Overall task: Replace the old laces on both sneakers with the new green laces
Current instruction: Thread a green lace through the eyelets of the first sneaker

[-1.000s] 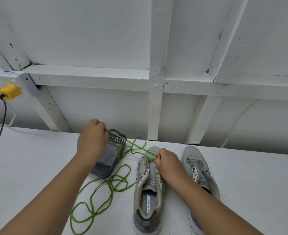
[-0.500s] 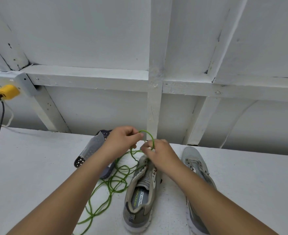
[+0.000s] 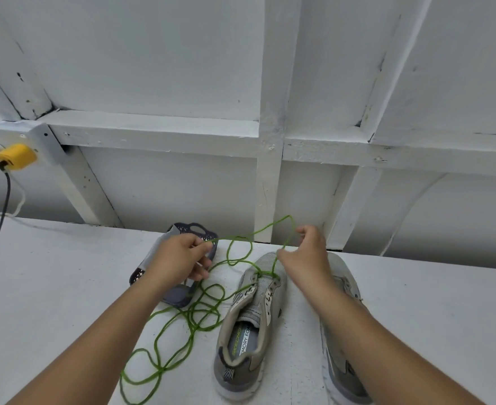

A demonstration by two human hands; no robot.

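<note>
1. Green lace (image 3: 235, 247) runs from the toe-end eyelets of the left sneaker (image 3: 249, 325) up between both hands, slack coiled on the table (image 3: 51, 287).
2. Left hand (image 3: 179, 258) fingers pinch one strand; right hand (image 3: 305, 252), nearer the eyelets, pinches the other.
3. Right sneaker (image 3: 346, 375) lies largely hidden beneath the right forearm; lace tips indiscernible.
</note>
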